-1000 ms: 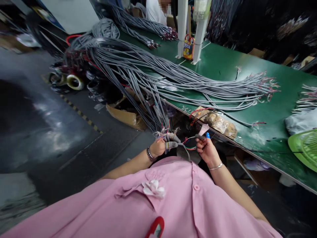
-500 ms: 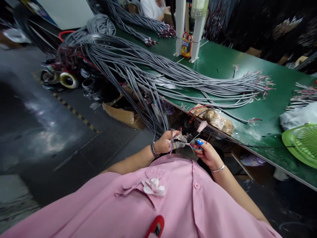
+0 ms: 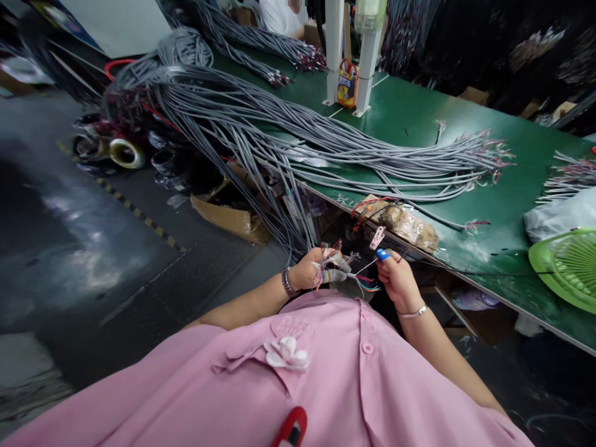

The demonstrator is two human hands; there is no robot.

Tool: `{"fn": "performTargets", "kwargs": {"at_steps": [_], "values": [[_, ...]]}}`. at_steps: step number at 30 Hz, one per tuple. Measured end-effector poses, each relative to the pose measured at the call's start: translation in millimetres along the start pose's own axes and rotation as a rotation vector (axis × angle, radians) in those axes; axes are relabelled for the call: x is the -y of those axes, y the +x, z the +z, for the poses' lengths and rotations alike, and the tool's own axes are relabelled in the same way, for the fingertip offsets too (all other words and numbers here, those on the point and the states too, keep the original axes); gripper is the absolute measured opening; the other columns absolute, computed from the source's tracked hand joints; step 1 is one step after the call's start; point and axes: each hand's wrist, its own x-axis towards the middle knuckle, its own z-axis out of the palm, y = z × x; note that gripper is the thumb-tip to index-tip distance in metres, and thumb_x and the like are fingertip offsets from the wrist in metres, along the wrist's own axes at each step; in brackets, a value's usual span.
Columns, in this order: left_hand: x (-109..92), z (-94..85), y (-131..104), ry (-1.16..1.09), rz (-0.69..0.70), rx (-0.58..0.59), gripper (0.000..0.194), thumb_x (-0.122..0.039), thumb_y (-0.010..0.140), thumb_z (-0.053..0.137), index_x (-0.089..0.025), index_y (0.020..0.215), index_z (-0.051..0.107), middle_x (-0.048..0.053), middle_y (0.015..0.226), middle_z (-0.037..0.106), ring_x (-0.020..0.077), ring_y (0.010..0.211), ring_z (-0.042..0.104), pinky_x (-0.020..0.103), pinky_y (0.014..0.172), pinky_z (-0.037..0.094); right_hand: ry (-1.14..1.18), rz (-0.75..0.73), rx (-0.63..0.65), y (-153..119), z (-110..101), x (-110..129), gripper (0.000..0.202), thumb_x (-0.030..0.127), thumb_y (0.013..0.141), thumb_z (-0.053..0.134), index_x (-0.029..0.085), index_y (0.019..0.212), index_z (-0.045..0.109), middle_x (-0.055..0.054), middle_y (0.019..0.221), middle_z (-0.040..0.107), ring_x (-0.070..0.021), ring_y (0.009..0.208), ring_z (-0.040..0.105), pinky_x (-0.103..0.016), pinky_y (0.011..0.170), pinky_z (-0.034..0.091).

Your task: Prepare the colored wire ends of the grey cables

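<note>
My left hand [image 3: 309, 269], with taped or gloved fingertips, is closed on the stripped ends of grey cables. Thin coloured wires [image 3: 367, 284] fan out of one cable end to the right of its fingertips. My right hand [image 3: 397, 277] pinches a thin pale strand [image 3: 366, 267] that runs taut from that cable end; a blue cover is on its thumb. A pink clip [image 3: 377, 238] is just above my right thumb, at the bench edge.
Long bundles of grey cables [image 3: 298, 124] lie across the green bench [image 3: 507, 248] and hang over its edge. A taped block [image 3: 410, 226] is at the edge, a green fan [image 3: 570, 267] at the right. Behind the bench, a person in white [image 3: 282, 17] is partly visible.
My right hand has moved slightly right and up from the coloured wires, drawing one pale strand out. The coloured wires now hang free, and the pink clip has tilted.
</note>
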Motion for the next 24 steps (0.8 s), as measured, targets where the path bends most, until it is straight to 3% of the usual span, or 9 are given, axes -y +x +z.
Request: {"fn": "performTargets", "kwargs": {"at_steps": [3,7,10,13,16,20,24], "values": [[-15,0.3,-1,-0.001,0.056,-0.06,0.029,-0.034,0.066,0.087,-0.013,0.081,0.074,0.007,0.079,0.07,0.0165,0.075,0.068,0.026,0.069,0.058,0.131,0.016,-0.035,13,-12,7,0.034,0.045,0.074,0.078,0.017,0.073,0.059,0.006,0.057,0.049,-0.0021,0.04,0.019,-0.015,0.034,0.013],[-22,6.3,4,-0.053,0.083,-0.16,0.026,-0.03,0.066,0.087,-0.013,0.081,0.074,0.006,0.079,0.071,0.0149,0.074,0.068,0.024,0.068,0.058,0.211,0.183,0.15,21,-6,11,0.041,0.058,0.076,0.071,0.018,0.081,0.062,-0.004,0.077,0.066,-0.005,0.043,0.033,-0.016,0.034,0.015],[-17,13.6,13,-0.169,0.056,-0.221,0.032,-0.029,0.059,0.09,-0.012,0.08,0.072,0.006,0.078,0.072,0.015,0.071,0.068,0.025,0.067,0.059,0.16,0.195,0.219,23,6,12,0.041,0.058,0.075,0.073,0.019,0.083,0.064,-0.006,0.082,0.069,-0.007,0.046,0.039,-0.017,0.035,0.017],[-9,17.8,23,-0.219,0.022,-0.234,0.035,-0.033,0.058,0.09,-0.012,0.08,0.071,0.005,0.076,0.072,0.0155,0.07,0.069,0.027,0.069,0.06,0.031,0.02,0.12,26,13,8,0.037,0.052,0.073,0.078,0.017,0.074,0.063,0.0,0.064,0.062,-0.0057,0.043,0.035,-0.018,0.036,0.018],[-2,16.7,31,-0.184,0.037,-0.224,0.036,-0.043,0.065,0.085,-0.013,0.081,0.071,0.005,0.076,0.071,0.0171,0.073,0.07,0.03,0.072,0.06,-0.038,-0.153,-0.036,31,14,3,0.042,0.057,0.074,0.076,0.017,0.069,0.063,0.003,0.054,0.055,-0.0064,0.043,0.037,-0.02,0.038,0.025],[8,12.0,38,-0.091,0.092,-0.227,0.037,-0.046,0.068,0.082,-0.013,0.083,0.072,0.007,0.079,0.072,0.0181,0.076,0.07,0.03,0.074,0.059,0.096,-0.048,0.034,37,18,4,0.05,0.067,0.074,0.07,0.018,0.07,0.062,0.0,0.06,0.06,-0.007,0.042,0.038,-0.02,0.036,0.026],[18,9.7,43,0.072,0.161,-0.222,0.035,-0.038,0.064,0.087,-0.013,0.083,0.072,0.007,0.082,0.071,0.0176,0.078,0.068,0.027,0.073,0.056,0.225,0.026,0.079,40,22,9,0.043,0.059,0.072,0.077,0.019,0.072,0.061,0.001,0.063,0.061,-0.0064,0.042,0.038,-0.019,0.034,0.029]]}}
